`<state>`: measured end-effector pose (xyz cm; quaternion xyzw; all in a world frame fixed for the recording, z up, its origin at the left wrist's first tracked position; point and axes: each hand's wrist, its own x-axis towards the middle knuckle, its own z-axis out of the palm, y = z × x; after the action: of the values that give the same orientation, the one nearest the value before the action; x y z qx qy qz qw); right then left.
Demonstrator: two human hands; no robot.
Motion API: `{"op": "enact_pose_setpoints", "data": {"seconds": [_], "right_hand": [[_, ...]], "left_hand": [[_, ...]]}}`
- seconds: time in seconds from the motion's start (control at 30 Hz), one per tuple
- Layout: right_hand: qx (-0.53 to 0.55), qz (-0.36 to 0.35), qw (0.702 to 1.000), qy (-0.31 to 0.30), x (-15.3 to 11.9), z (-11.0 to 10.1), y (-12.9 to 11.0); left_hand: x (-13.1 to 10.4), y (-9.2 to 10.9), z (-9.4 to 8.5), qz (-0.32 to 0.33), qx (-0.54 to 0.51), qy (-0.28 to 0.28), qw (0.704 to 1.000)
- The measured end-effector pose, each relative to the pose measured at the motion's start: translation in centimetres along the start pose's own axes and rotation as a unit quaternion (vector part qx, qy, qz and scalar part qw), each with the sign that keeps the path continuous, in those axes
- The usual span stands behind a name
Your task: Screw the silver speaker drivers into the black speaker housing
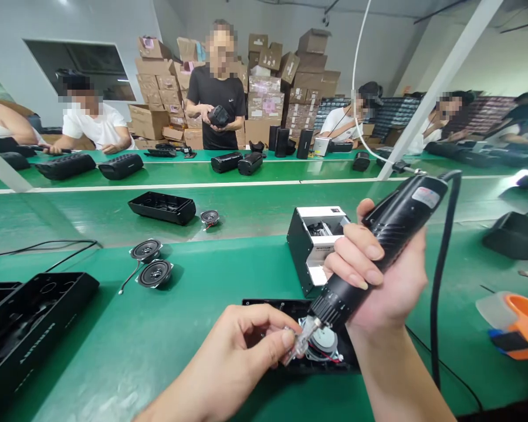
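My right hand (378, 269) is wrapped round a black electric screwdriver (378, 240), tilted with its nose down to the left. At its tip is a clear plastic piece (303, 341), which the thumb and forefinger of my left hand (250, 351) pinch. Below both hands lies a black speaker housing (347, 362) with a round speaker driver (323, 341) and red wires in it. My hands cover part of the housing. Just behind my right hand stands a white and black screw feeder box (301, 249).
Two loose speaker drivers (155, 273) lie to the left, near a large black housing (53, 328). Farther back are an open black case (162, 208) and a small speaker (210, 218). An orange container (525, 322) sits at right. Several people work across the bench.
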<state>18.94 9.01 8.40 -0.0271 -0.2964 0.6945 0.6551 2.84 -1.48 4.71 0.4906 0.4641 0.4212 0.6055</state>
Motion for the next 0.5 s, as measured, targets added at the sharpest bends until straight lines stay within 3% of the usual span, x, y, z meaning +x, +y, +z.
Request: {"op": "enact_pose_setpoints", "data": {"seconds": [0.17, 0.37, 0.5], "right_hand": [[0.077, 0.027, 0.995, -0.051, -0.2, -1.2, -0.7], [0.183, 0.074, 0.971, -0.131, -0.5, -2.3, -1.7], [0.184, 0.076, 0.966, -0.165, -0.9, -2.3, -1.8]], "left_hand": [[-0.2, -0.3, 0.9, 0.011, 0.002, 0.025, 1.0], [-0.6, 0.6, -0.2, 0.031, -0.029, 0.063, 0.997], [-0.7, -0.3, 0.3, -0.024, -0.067, 0.003, 0.997]]}}
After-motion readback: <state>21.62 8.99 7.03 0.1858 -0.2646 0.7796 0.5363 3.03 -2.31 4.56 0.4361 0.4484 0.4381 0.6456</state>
